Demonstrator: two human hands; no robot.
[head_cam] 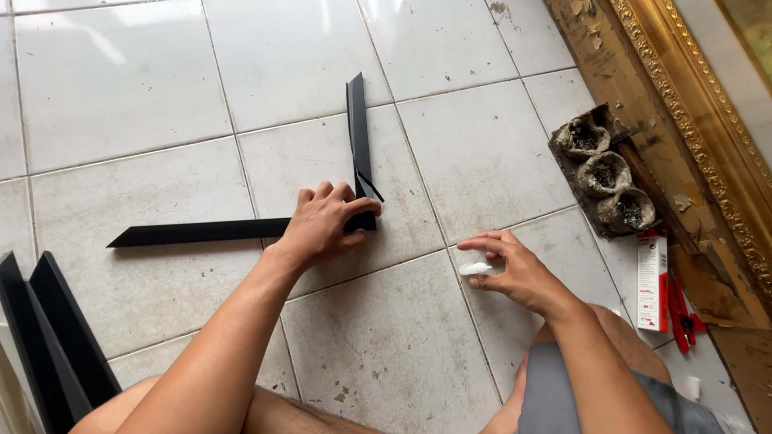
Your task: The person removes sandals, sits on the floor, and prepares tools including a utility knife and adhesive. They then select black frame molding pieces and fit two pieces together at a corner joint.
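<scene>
Two black mitred frame strips lie on the white tiled floor, meeting in an L corner. One strip runs left, the other strip runs away from me. My left hand presses down on the corner joint, fingers curled over it. My right hand hovers just above the floor to the right, pinching a small white piece, possibly a tube or wad, between thumb and fingers.
Two more black strips lean at the lower left. At right are a dark board with three crusted lumps, a white and red box, red-handled pliers and an ornate gold frame. My bare knees are at the bottom.
</scene>
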